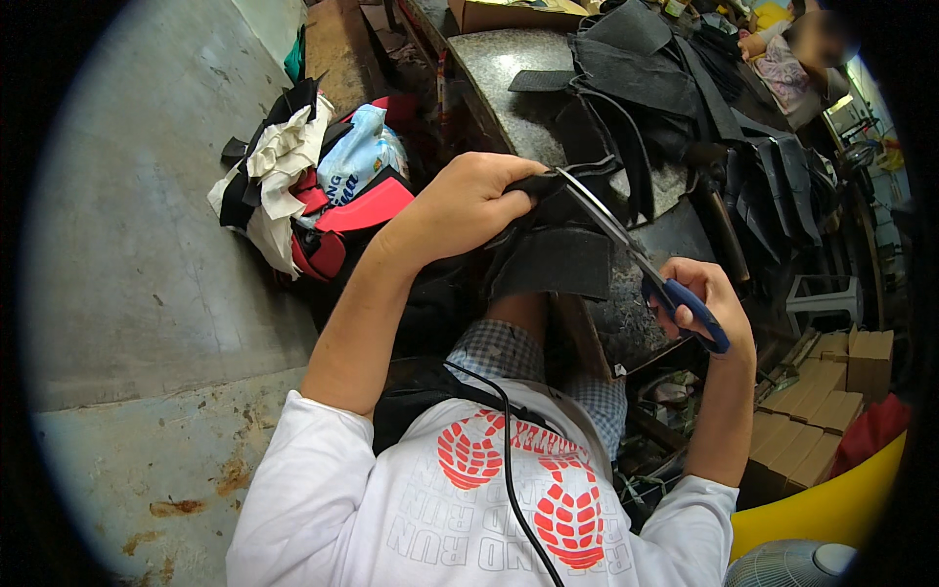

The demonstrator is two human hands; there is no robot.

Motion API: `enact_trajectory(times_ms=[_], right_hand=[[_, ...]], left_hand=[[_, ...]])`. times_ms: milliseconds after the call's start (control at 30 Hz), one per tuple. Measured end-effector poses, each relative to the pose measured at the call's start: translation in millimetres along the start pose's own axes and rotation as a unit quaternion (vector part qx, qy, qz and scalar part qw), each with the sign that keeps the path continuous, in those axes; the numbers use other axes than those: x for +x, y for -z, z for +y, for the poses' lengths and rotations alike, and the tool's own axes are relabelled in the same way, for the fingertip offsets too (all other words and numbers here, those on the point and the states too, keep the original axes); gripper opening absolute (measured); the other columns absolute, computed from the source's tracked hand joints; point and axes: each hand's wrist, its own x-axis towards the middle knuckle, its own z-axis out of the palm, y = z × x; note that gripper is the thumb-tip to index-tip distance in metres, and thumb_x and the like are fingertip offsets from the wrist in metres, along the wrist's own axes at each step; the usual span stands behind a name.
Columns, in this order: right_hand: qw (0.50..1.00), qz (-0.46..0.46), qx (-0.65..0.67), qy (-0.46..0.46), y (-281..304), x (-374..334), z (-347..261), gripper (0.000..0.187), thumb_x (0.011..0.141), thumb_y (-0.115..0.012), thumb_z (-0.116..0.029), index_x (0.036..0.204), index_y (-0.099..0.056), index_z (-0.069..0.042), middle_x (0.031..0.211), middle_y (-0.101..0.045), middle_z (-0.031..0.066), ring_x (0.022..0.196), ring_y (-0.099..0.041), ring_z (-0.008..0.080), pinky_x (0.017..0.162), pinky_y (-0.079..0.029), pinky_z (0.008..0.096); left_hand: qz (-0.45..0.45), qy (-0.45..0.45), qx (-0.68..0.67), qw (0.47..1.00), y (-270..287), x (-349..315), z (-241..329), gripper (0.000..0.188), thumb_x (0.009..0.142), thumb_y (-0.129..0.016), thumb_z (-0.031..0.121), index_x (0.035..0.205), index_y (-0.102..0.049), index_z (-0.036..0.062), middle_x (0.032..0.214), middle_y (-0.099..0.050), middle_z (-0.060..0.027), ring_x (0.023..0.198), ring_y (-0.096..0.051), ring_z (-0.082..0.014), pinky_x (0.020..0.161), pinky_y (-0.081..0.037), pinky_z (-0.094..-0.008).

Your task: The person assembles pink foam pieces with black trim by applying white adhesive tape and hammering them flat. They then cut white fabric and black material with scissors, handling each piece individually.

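My left hand (481, 201) is closed on the edge of a black leather-like piece (538, 186), thumb and forefinger pinching it. In my right hand (706, 298) is a pair of scissors (611, 227) with dark blue handles, my fingers through the loops. Its long metal blades point up and left, and their tips are at the edge of the black piece by my left fingertips. Below the blades hangs a flat black panel (555, 262) over the near end of the worktable. Whether it joins the pinched piece is hidden.
Black pieces (636, 68) are heaped over the grey worktable (499, 64). Cloth scraps, red pieces and a blue-white plastic bag (360, 152) lie at left by a wall. Cardboard boxes (807, 411), a grey stool (825, 298) and a fan (792, 564) stand right. Another person (787, 73) is far right.
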Motion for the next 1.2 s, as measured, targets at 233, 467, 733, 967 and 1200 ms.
enact_trajectory(times_ms=[233, 467, 733, 967, 1200], right_hand=[[0.993, -0.023, 0.116, 0.004, -11, -1, 13, 0.066, 0.069, -0.082, -0.061, 0.082, -0.066, 0.001, 0.066, -0.059, 0.0038, 0.048, -0.060, 0.0115, 0.044, -0.046, 0.0213], [0.998, 0.030, 0.045, 0.017, -18, -1, 18, 0.063, 0.072, -0.082, -0.058, 0.087, -0.066, 0.001, 0.065, -0.062, 0.0045, 0.049, -0.060, 0.0113, 0.046, -0.046, 0.0217], [0.996, -0.080, 0.025, -0.012, -24, 9, 15, 0.051, 0.082, -0.075, -0.047, 0.094, -0.063, 0.001, 0.066, -0.062, 0.0046, 0.061, -0.062, 0.0124, 0.058, -0.047, 0.0233], [0.993, -0.116, 0.005, -0.009, -29, 17, 2, 0.057, 0.080, -0.076, -0.052, 0.094, -0.063, 0.002, 0.068, -0.061, 0.0033, 0.062, -0.062, 0.0118, 0.058, -0.048, 0.0246], [0.991, -0.133, 0.005, 0.007, -22, 19, 1, 0.068, 0.076, -0.074, -0.064, 0.093, -0.065, 0.002, 0.066, -0.060, 0.0034, 0.059, -0.062, 0.0115, 0.056, -0.047, 0.0235]], left_hand=[[-0.008, 0.083, -0.228, 0.970, -17, 1, -1, 0.024, 0.088, -0.064, 0.012, 0.107, -0.064, -0.0035, 0.089, -0.068, -0.0053, 0.084, -0.061, -0.0110, 0.078, -0.049, -0.0254], [0.220, 0.008, 0.138, 0.966, -35, -5, 12, 0.027, 0.081, -0.072, 0.015, 0.101, -0.062, -0.0009, 0.078, -0.069, -0.0059, 0.074, -0.063, -0.0127, 0.069, -0.050, -0.0287], [0.195, 0.058, 0.056, 0.978, -11, -12, 15, 0.025, 0.083, -0.062, 0.014, 0.098, -0.055, -0.0044, 0.065, -0.057, -0.0207, 0.056, -0.058, -0.0285, 0.059, -0.046, -0.0384], [0.094, 0.119, 0.037, 0.988, 6, -26, 32, 0.039, 0.081, -0.072, 0.020, 0.104, -0.047, 0.0016, 0.087, -0.051, -0.0034, 0.082, -0.050, -0.0147, 0.076, -0.044, -0.0296], [0.062, 0.066, -0.007, 0.996, 11, -29, 29, 0.092, 0.075, -0.077, 0.014, 0.151, -0.027, -0.0003, 0.136, -0.051, -0.0172, 0.117, -0.055, -0.0182, 0.097, -0.045, -0.0279]])
